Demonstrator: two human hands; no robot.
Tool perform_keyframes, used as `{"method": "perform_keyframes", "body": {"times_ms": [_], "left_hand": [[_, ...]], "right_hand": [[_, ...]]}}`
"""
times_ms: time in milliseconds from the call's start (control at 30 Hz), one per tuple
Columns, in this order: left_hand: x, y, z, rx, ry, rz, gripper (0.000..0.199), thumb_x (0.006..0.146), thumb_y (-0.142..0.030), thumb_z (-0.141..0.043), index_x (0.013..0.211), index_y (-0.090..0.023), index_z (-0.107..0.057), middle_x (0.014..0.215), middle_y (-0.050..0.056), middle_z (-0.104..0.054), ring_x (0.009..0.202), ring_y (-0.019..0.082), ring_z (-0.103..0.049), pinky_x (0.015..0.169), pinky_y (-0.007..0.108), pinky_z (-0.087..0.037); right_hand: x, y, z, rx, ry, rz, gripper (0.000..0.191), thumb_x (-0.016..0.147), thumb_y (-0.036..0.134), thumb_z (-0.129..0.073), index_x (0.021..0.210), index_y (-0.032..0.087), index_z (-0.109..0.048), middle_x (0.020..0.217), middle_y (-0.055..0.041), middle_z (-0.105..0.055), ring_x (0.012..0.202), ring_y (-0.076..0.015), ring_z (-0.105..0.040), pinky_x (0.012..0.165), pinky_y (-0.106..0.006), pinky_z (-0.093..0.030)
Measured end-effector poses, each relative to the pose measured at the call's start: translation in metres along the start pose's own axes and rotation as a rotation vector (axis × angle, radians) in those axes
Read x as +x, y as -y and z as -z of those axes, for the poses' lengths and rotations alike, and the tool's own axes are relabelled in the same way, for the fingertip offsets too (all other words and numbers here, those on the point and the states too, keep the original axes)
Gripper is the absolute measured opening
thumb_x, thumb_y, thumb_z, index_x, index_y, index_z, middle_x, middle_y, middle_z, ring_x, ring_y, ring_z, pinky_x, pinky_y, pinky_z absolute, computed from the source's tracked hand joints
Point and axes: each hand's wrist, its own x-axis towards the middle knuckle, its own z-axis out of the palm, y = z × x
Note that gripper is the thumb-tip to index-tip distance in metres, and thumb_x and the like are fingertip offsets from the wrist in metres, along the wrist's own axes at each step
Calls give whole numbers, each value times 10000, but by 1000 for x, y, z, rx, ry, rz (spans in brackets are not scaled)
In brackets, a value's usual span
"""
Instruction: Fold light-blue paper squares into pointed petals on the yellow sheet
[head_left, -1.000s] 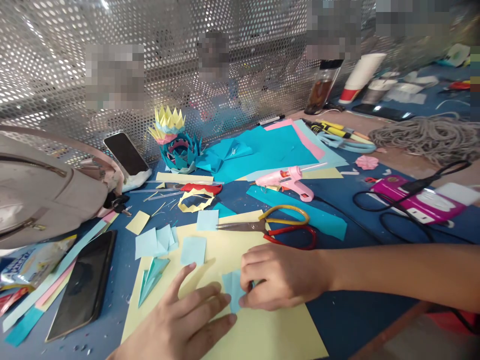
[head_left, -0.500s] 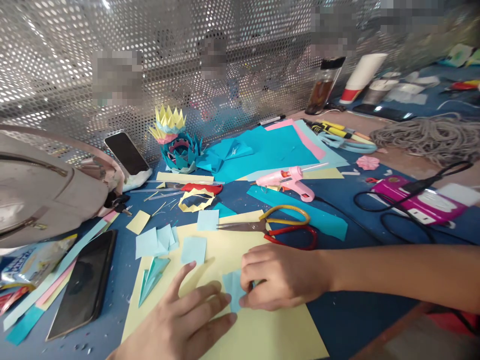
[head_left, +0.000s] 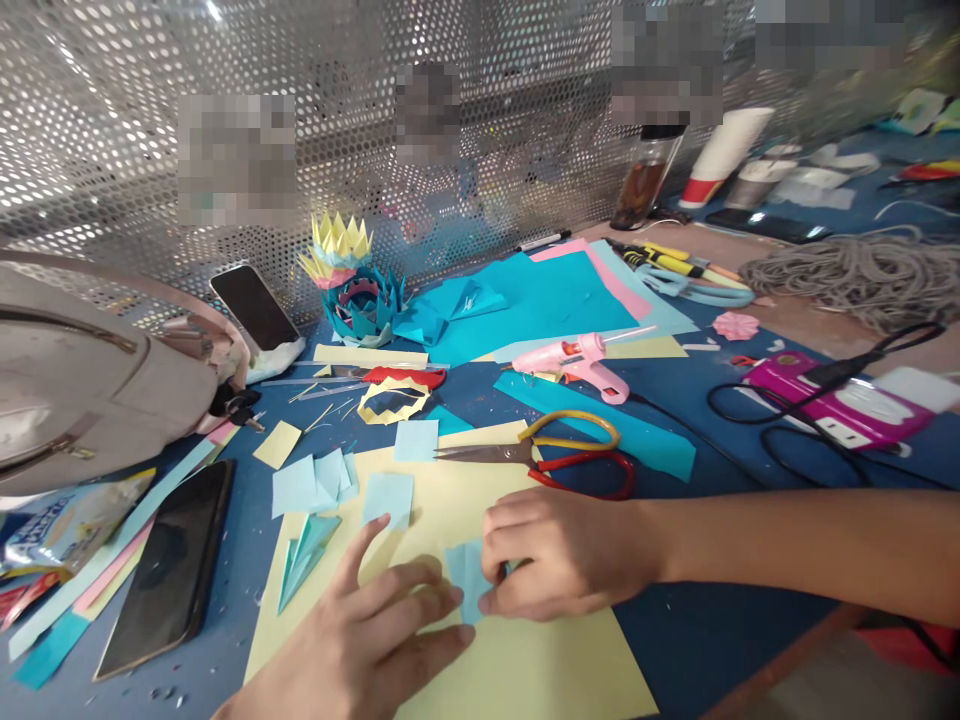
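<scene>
A small piece of light blue paper (head_left: 466, 578) with a crease lies between my two hands over the large pale yellow sheet (head_left: 555, 665). My right hand (head_left: 551, 555) is closed, its thumb and fingers pinching the paper's right side and hiding part of it. At the left edge, the thumb and forefinger of my left hand (head_left: 382, 620) grip the same piece, while its little finger sticks out. Beside that finger is a light blue square (head_left: 388, 500). A folded turquoise paper point (head_left: 307, 562) lies to the left. Scissors (head_left: 525, 452) with yellow and red handles rest beyond my right hand.
Behind are a pink glue gun (head_left: 574, 362), turquoise sheets (head_left: 532, 300) and a spiky folded-paper piece (head_left: 364, 305). A phone (head_left: 169, 570) and a bag (head_left: 97, 370) stand left. At right are a purple power strip (head_left: 840, 395) and black cables. A perforated metal panel (head_left: 487, 190) rises behind.
</scene>
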Motion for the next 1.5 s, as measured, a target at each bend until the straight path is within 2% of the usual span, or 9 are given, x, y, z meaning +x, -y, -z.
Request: {"method": "perform_keyframes", "body": {"times_ms": [67,233,333,633,800,967,1200,1367,1500], "left_hand": [[0,1,3,12,46,-26,433,1082,-154,-279,1230,-209,-682,1179,56,-717,1256,180,-594,1255,607,3],[0,2,3,0,10,-6,407,1074,-160,-308,1226,-217,-681,1157,53,-724,1243,175,-608,1262,596,-26],[0,1,3,7,47,-9,421,1078,-171,-289,1247,-222,-672,1174,55,-724,1255,177,-598,1259,600,-9],[1,0,2,2,-3,-9,457,1084,-164,-254,1222,-202,-688,1146,44,-726,1234,172,-606,1263,578,25],[0,3,5,28,88,-41,413,1075,-154,-301,1269,-203,-662,1201,56,-712,1275,186,-584,1249,613,48],[0,3,6,16,88,-30,395,1073,-172,-320,1271,-214,-659,1189,61,-715,1265,189,-593,1252,623,5],[2,-1,-3,-19,-79,35,480,1094,-197,-227,1185,-221,-698,1091,27,-740,1205,167,-609,1268,579,-15],[3,-1,4,-26,-16,23,428,1065,-158,-284,1233,-224,-673,1131,44,-735,1233,174,-598,1259,588,20],[7,5,22,-100,141,19,424,1019,-105,-352,1337,-209,-614,1243,53,-712,1288,170,-584,1250,555,113]], "right_hand": [[0,0,0,7,-3,6,123,948,216,-664,1032,158,-732,945,-47,-676,819,-165,-537,687,-303,-411],[0,-1,1,11,-10,13,135,960,221,-645,1036,155,-736,943,-54,-677,815,-167,-531,683,-308,-407],[0,0,1,4,4,6,150,981,234,-617,1039,160,-733,937,-52,-678,811,-167,-531,692,-308,-404],[0,0,1,-8,9,9,144,982,237,-621,1040,164,-729,942,-47,-681,809,-165,-525,699,-308,-409],[-1,0,0,-16,13,3,124,950,232,-670,1044,172,-724,950,-43,-681,819,-162,-540,702,-303,-415],[-1,1,0,-24,50,-17,122,963,244,-657,1057,193,-717,964,-41,-685,832,-156,-559,710,-303,-416],[0,0,0,-2,17,4,128,971,232,-637,1029,167,-731,952,-46,-686,815,-166,-531,709,-309,-411],[0,-1,1,11,15,16,155,992,234,-601,1033,156,-727,954,-54,-684,823,-170,-528,724,-308,-419],[-1,-2,2,17,58,1,150,981,248,-628,1078,177,-717,974,-58,-686,839,-167,-544,733,-301,-422]]}}
